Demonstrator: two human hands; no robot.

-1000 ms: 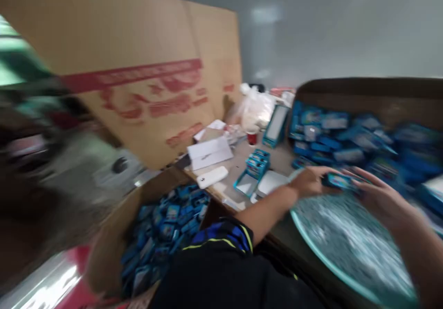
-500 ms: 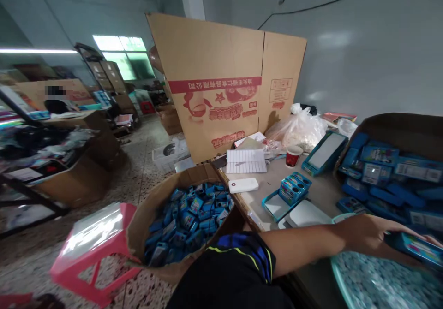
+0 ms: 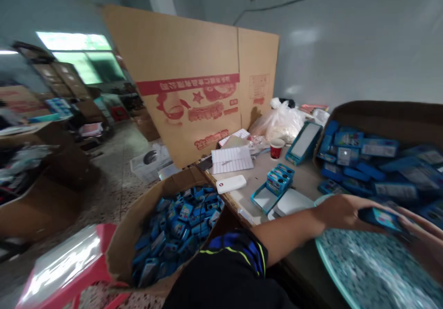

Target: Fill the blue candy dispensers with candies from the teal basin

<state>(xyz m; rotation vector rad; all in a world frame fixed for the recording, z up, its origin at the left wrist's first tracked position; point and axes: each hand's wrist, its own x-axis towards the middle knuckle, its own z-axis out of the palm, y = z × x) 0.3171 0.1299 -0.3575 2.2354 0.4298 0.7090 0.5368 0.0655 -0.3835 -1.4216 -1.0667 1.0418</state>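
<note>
Blue packet (image 3: 380, 220) — clasped at its ends between the left hand (image 3: 342, 212) and the right hand (image 3: 424, 240), both closed firmly on it — sits just above a round teal-rimmed tray (image 3: 327, 258). Beyond that tray lies a carton of similar packets (image 3: 380, 108); well left of it stands a second carton (image 3: 128, 240), also full of them.

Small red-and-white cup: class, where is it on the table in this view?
In the head view, the cup stands right of centre on the table, just below the white plastic bag, between the lined notepad and a teal box lid.
</note>
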